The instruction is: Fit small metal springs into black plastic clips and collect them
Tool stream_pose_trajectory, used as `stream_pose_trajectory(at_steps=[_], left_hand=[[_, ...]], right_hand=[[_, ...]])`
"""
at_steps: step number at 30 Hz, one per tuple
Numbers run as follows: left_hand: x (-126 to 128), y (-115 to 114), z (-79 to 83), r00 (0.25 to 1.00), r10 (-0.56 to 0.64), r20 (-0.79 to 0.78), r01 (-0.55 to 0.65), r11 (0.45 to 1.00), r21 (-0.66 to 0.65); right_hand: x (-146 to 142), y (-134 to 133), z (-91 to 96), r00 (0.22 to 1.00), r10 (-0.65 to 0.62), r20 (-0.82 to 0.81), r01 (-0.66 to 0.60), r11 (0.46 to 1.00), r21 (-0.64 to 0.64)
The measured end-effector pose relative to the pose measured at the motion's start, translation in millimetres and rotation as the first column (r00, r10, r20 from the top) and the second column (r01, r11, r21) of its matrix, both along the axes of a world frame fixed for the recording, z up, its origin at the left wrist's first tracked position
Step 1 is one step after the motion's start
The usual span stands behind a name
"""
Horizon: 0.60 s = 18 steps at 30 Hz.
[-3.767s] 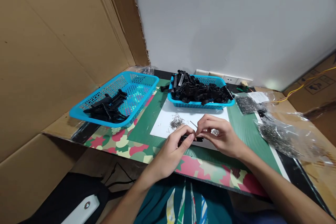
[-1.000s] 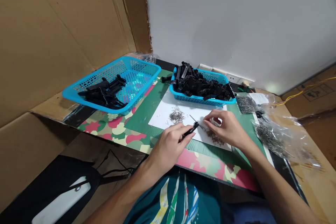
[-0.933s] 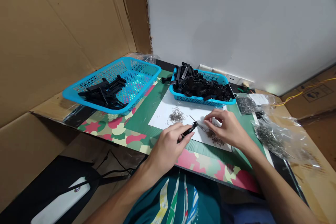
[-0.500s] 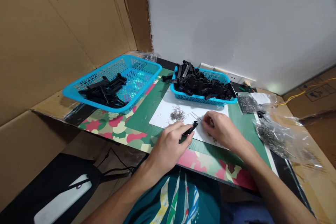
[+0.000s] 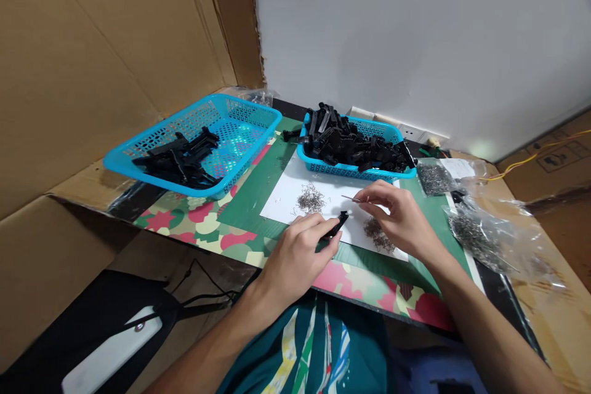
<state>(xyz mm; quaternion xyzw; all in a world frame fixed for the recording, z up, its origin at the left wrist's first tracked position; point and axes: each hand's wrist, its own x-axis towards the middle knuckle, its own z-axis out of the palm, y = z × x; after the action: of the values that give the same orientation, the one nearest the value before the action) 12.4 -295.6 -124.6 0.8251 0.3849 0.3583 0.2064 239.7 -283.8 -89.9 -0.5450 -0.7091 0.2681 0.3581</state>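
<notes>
My left hand (image 5: 302, 245) is closed around a small black plastic part (image 5: 342, 220), whose notched end sticks out past the thumb and index finger. To the right, my right hand (image 5: 401, 217) pinches thin metal tweezers (image 5: 349, 198) that point left, above and just beyond that end. Whether the tips hold anything is too small to tell. One heap of tiny metal pieces (image 5: 311, 198), perhaps springs, lies on the white paper (image 5: 277, 204) beyond my left hand. A second, browner heap of tiny pieces (image 5: 376, 235) is partly beneath my right hand.
Behind the paper stands a blue basket (image 5: 360, 172) heaped with black parts. A larger blue basket (image 5: 249, 166) at the left holds several more. Plastic bags of small metal pieces (image 5: 475, 237) lie at the right. Cardboard (image 5: 115, 24) walls the left side.
My right hand has lifted and shifted slightly right, uncovering the browner heap. The tweezers have swung to a flatter angle. My left hand keeps its hold on the black part.
</notes>
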Motion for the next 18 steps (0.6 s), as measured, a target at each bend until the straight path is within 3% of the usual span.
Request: stream_pose_trajectory(at_steps=[4, 11, 14, 18], left_hand=[[-0.4, -0.4, 0.5, 1.0, -0.008, -0.013, 0.008, 1.0, 0.01], [-0.4, -0.2, 2.4, 1.0, -0.014, -0.022, 0.014, 1.0, 0.006], [-0.3, 0.2, 2.1, 0.999, -0.023, -0.031, 0.023, 1.0, -0.001], [-0.4, -0.1, 1.3, 1.0, -0.024, -0.013, 0.024, 1.0, -0.001]], right_hand=[[-2.3, -0.4, -0.3, 0.999, -0.035, -0.025, 0.036, 0.999, 0.029], [-9.9, 1.1, -7.8, 0.967, -0.061, -0.248, 0.032, 0.992, -0.119], [-12.3, 1.8, -10.7, 0.972, -0.073, -0.223, 0.039, 0.988, -0.151], [-13.1, -0.2, -6.2, 0.993, -0.066, -0.098, 0.057, 0.994, -0.095]])
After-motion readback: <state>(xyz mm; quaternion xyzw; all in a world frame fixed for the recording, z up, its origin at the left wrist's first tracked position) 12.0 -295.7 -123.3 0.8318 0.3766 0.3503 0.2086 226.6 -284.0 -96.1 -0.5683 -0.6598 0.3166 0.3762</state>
